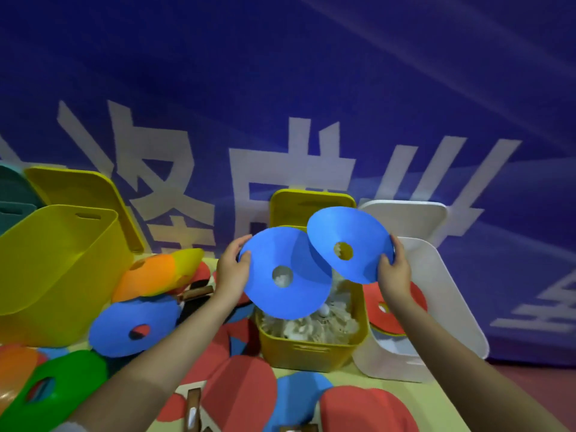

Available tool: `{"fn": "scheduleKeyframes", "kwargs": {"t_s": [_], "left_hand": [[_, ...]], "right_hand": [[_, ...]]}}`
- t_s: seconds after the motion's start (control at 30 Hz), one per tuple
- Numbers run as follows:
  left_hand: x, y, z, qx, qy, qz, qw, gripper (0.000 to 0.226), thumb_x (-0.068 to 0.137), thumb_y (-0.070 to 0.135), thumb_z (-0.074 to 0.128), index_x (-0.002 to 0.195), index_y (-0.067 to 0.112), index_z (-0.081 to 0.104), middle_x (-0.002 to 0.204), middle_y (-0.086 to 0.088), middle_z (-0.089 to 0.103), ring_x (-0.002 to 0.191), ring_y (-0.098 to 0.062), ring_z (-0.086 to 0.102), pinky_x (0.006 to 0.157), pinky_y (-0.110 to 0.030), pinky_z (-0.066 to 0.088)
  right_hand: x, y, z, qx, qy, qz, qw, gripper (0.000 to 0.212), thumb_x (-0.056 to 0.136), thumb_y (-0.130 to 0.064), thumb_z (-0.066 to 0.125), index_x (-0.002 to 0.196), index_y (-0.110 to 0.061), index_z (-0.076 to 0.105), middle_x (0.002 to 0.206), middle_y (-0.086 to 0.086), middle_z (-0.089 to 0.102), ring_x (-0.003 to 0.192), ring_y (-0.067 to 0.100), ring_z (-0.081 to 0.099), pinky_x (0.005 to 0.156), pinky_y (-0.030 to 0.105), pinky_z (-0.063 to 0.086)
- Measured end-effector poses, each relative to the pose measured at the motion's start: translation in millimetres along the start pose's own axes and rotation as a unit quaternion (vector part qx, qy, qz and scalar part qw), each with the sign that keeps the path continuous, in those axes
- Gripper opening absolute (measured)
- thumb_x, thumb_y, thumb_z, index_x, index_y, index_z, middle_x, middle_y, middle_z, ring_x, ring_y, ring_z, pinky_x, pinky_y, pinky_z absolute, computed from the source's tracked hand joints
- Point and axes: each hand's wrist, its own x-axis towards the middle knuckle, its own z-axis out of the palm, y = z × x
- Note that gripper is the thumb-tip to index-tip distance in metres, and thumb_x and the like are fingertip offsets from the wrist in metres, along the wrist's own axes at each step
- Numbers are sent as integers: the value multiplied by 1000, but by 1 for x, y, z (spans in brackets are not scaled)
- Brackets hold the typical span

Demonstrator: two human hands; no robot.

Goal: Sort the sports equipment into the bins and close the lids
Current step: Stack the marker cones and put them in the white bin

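So, left to right, clock directions taken from the small yellow bin:
big yellow bin (59, 254): at 9 o'clock, tipped toward the person, mouth open, nothing visible inside; its lid leans behind, so probably waiting for a category.
loose cones (134, 328): blue, orange, green, red discs heaped on the table from 9 to 6 o'clock, unsorted.
left hand (232, 272): fingers curled round the rim of left blue cone (286, 272), held up flat-on.
small yellow bin (311, 341): centre, full of white shuttlecocks, lid (311, 207) propped open at 12 o'clock.
right hand (393, 269): pinches the edge of right blue cone (349, 244), overlapping the left one; looks like nesting the pair before binning.
white bin (436, 307): at 3 o'clock, tilted, red cones inside, likely the cone bin.
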Motion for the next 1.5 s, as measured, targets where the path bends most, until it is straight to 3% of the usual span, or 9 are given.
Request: {"fn": "scheduleKeyframes", "kwargs": {"t_s": [0.1,0.23,0.37,0.63,0.77,0.93,1.2,1.4,1.5], "left_hand": [[-18,9,40,-8,6,-7,1000,38,92,-2,43,123,14,58,119,3,58,108,-11,52,85,-24,39],[-27,8,82,-18,17,-31,999,37,94,3,42,125,17,56,124,-2,57,107,-19,54,80,-34,44],[-40,4,111,-28,17,-49,998,40,95,6,40,128,24,54,126,-2,57,106,-28,57,74,-38,45],[-47,18,155,-15,27,-84,996,40,97,9,38,132,25,50,124,5,54,105,-18,56,80,-37,51],[-40,21,168,13,34,-73,997,39,99,8,37,132,23,49,120,12,49,88,4,50,66,-18,43],[-32,18,178,28,28,-66,997,39,98,8,37,130,26,50,119,11,51,86,6,51,67,-22,45],[-18,37,216,95,-45,-20,994,37,98,11,39,128,27,53,109,9,58,80,-9,56,67,-31,45],[-15,36,280,173,-112,39,978,41,93,7,43,126,27,57,121,-1,62,99,-20,59,77,-30,45],[-16,26,306,222,-138,46,964,41,93,9,42,125,28,57,118,-1,64,98,-26,60,70,-28,43]], "right_hand": [[15,12,-51,3,36,8,999,51,80,-11,44,131,-14,49,113,-6,57,100,9,54,84,24,41],[41,44,-112,-83,72,58,992,64,76,-18,40,139,-16,42,126,9,59,112,29,56,89,34,44],[64,74,-144,-213,15,67,975,59,88,-8,40,145,-20,34,121,17,60,104,37,58,88,49,49],[88,113,-126,-333,-152,49,929,53,92,-11,37,143,-28,37,101,10,63,84,28,58,71,31,43],[92,131,-104,-265,-170,55,948,50,93,-4,38,141,-18,39,117,16,63,99,33,59,80,31,41],[97,144,-94,-297,-205,103,927,44,100,-23,39,141,-7,38,131,21,53,117,39,51,97,41,40],[118,105,-139,-332,-155,-116,923,37,95,-14,48,132,-11,53,133,11,53,127,30,43,102,38,36],[106,120,-170,-307,-152,120,932,52,101,-19,32,151,-22,21,135,14,52,117,36,51,88,39,40],[104,124,-173,-314,-144,124,930,48,102,-22,31,149,-28,26,122,14,61,106,36,57,74,33,37]]}}
